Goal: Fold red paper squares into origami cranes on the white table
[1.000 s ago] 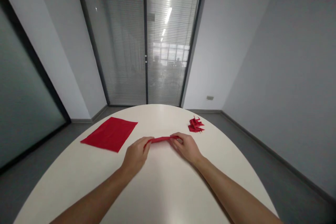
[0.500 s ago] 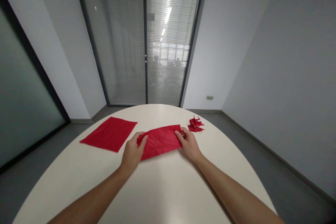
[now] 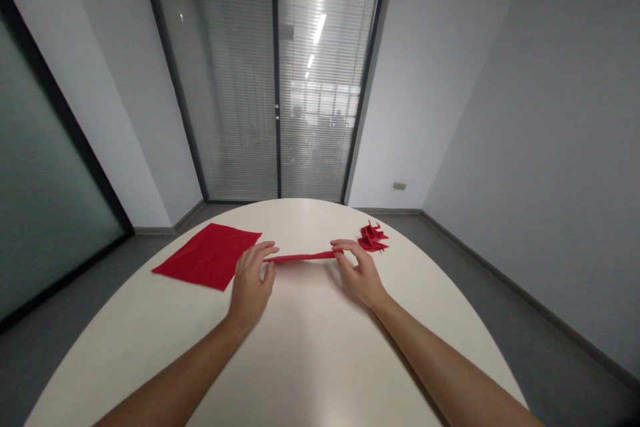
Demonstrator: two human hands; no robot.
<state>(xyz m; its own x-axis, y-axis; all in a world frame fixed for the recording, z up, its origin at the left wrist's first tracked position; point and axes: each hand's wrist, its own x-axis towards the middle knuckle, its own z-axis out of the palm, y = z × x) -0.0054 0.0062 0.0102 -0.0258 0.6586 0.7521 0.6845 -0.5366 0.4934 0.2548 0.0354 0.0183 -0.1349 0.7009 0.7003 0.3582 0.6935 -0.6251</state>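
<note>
A red paper sheet [image 3: 303,257] hangs edge-on just above the white round table [image 3: 300,353], seen as a thin strip. My left hand [image 3: 250,283] pinches its left end between thumb and fingers. At the strip's right end my right hand [image 3: 361,275] pinches it with thumb and forefinger, the other fingers loosely spread. Both hands sit over the table's far half.
A stack of flat red paper sheets [image 3: 210,255] lies left of my left hand. A small pile of folded red paper pieces [image 3: 373,239] sits just beyond my right hand. Behind the table are glass doors with blinds [image 3: 280,73].
The sheet, a narrow strip a second ago, showed wide and crumpled half a second ago; now it is edge-on again, farther from me, with both hands shifted slightly forward.
</note>
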